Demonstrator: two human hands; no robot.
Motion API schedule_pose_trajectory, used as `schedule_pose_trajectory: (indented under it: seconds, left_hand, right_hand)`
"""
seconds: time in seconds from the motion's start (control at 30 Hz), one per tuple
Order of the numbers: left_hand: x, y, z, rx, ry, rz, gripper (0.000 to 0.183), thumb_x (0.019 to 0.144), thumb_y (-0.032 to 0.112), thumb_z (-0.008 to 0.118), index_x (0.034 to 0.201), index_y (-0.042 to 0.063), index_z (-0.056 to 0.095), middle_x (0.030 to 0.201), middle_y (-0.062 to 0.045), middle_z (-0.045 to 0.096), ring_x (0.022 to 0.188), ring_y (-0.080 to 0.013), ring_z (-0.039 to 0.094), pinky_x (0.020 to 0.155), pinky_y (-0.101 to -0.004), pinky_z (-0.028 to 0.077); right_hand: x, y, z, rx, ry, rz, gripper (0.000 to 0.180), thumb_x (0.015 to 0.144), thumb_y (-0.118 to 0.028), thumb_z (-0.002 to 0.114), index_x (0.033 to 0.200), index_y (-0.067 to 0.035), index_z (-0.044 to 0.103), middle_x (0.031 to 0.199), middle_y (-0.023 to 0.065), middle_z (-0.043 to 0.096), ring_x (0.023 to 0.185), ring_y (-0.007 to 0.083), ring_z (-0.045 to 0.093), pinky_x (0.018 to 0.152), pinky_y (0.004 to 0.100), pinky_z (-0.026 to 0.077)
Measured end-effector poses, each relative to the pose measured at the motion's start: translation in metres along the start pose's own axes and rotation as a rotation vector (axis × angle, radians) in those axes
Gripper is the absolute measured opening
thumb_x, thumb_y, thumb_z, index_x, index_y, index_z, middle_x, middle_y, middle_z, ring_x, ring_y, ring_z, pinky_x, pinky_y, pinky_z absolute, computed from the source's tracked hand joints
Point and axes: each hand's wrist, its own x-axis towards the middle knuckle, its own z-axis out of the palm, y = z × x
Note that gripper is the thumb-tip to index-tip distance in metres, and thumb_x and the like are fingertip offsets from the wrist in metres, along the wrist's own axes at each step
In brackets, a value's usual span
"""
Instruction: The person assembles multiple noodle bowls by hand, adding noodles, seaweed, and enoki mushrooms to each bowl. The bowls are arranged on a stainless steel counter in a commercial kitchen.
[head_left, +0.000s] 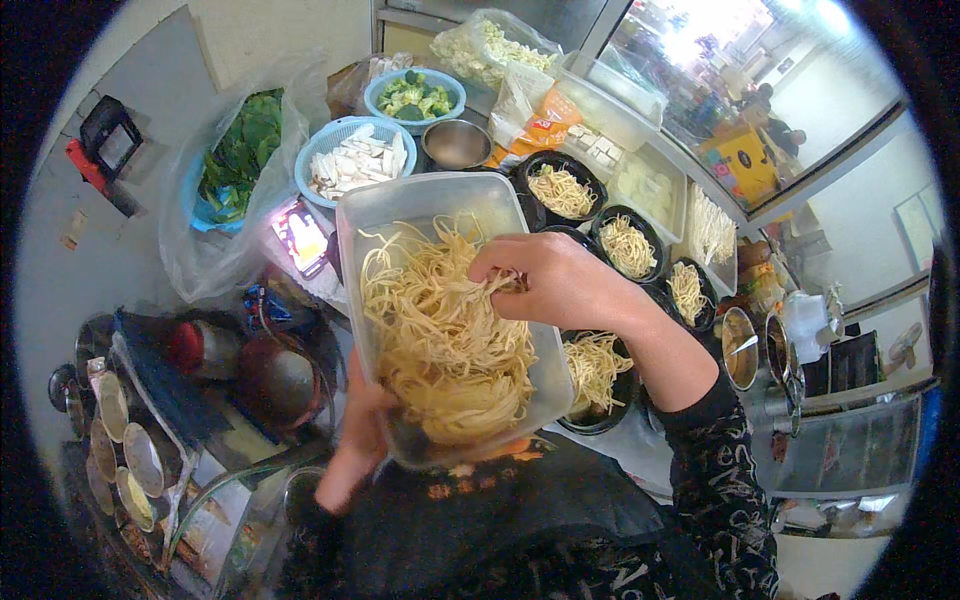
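Note:
A translucent plastic container (439, 199) tilts in front of my chest, holding a heap of pale yellow strips that look like shredded tofu skin or noodles (442, 322). My left hand (367, 420), slightly blurred, grips its left side near the lower corner; its fingertips are hidden behind the wall. Over the heap, my right hand (559, 281) pinches a small bunch of the strips between thumb and fingers. Black bowls to the right carry similar strips: one bunch (561, 191) at the back, others (628, 246) (688, 292) beyond my wrist, and another (600, 371) under my forearm.
Blue baskets hold sliced white mushrooms (358, 161) and broccoli (416, 97), beside a metal bowl (457, 144). Bagged leafy greens (244, 154) and a lit phone (301, 236) lie left. Enoki mushrooms (709, 225) stand right. Cookware, including a dark round pan (277, 382), fills the lower left.

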Motion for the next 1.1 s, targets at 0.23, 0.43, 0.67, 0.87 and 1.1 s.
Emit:
schedule_pose_trajectory:
  seconds: [0.23,0.43,0.67,0.87,1.1]
  left_hand:
    - [0.006,0.004,0.010,0.055,-0.049,0.045,0.085,0.047,0.008,0.049,0.128,0.006,0.023,0.121,-0.012,0.040,0.113,-0.0264,0.041,0.095,-0.0360,0.035]
    - [0.004,0.007,-0.006,-0.015,0.035,-0.022,0.081,0.049,0.009,0.052,0.126,0.005,0.026,0.121,-0.012,0.041,0.113,-0.0272,0.041,0.094,-0.0374,0.035]
    - [0.000,0.018,0.004,-0.068,-0.003,-0.005,0.078,0.051,0.008,0.052,0.125,0.004,0.027,0.120,-0.013,0.042,0.111,-0.0286,0.042,0.094,-0.0384,0.036]
    - [0.011,0.006,-0.005,-0.074,-0.003,-0.033,0.075,0.053,0.007,0.050,0.124,0.004,0.028,0.118,-0.012,0.043,0.109,-0.0280,0.044,0.092,-0.0371,0.038]
    - [0.017,-0.001,-0.010,-0.098,0.010,-0.039,0.072,0.055,0.006,0.048,0.124,0.004,0.029,0.115,-0.011,0.044,0.107,-0.0272,0.045,0.090,-0.0355,0.039]
  right_hand:
    - [0.019,0.027,0.054,-0.051,-0.146,0.068,0.040,0.066,-0.006,0.053,0.107,-0.009,0.053,0.095,0.0137,0.056,0.086,0.0307,0.054,0.076,0.0362,0.044]
    - [0.019,0.011,0.010,0.088,-0.017,-0.093,0.038,0.065,-0.002,0.051,0.103,-0.005,0.055,0.093,0.0144,0.057,0.083,0.0282,0.056,0.074,0.0339,0.044]
    - [0.018,-0.023,-0.039,0.155,0.149,-0.168,0.030,0.065,-0.002,0.051,0.094,-0.004,0.058,0.088,0.0157,0.058,0.081,0.0292,0.057,0.071,0.0344,0.045]
    - [0.017,-0.035,-0.056,0.138,0.236,-0.218,0.031,0.064,0.000,0.050,0.093,-0.005,0.059,0.086,0.0136,0.060,0.076,0.0262,0.058,0.069,0.0318,0.045]
    - [0.020,-0.037,-0.063,0.387,0.146,-0.162,0.029,0.066,-0.001,0.052,0.094,-0.004,0.059,0.081,0.0078,0.061,0.069,0.0141,0.057,0.062,0.0266,0.046]
